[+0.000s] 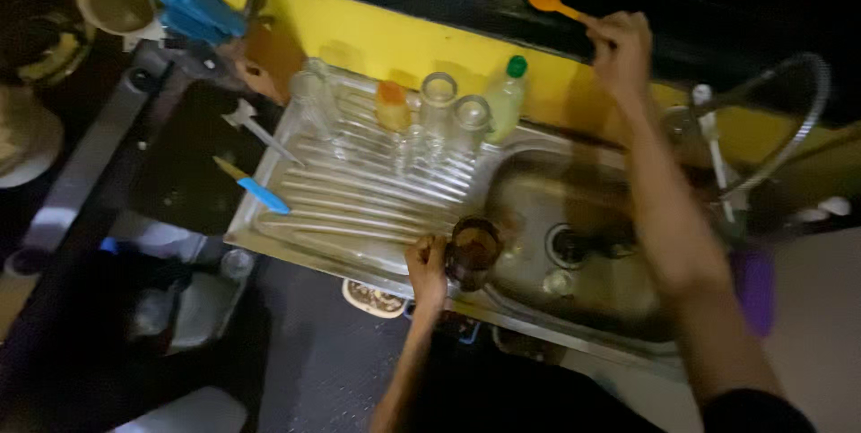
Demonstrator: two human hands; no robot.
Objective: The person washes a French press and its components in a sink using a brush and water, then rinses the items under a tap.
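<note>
My left hand (427, 264) grips a brown glass cup (473, 252) at the near left rim of the steel sink (538, 184). My right hand (621, 49) is raised at the back, shut on the handle of an orange spoon (547, 3) held up against the dark window ledge. The sink basin lies between my two arms, with its drain (567, 245) near the cup.
Clear glasses (439, 97), an orange-lidded jar (392, 106) and a green-capped bottle (507, 97) stand on the ribbed drainboard (341, 200). A blue-handled knife (254, 186) lies at its left edge. The curved faucet (789, 128) rises at right. A stove and pots sit far left.
</note>
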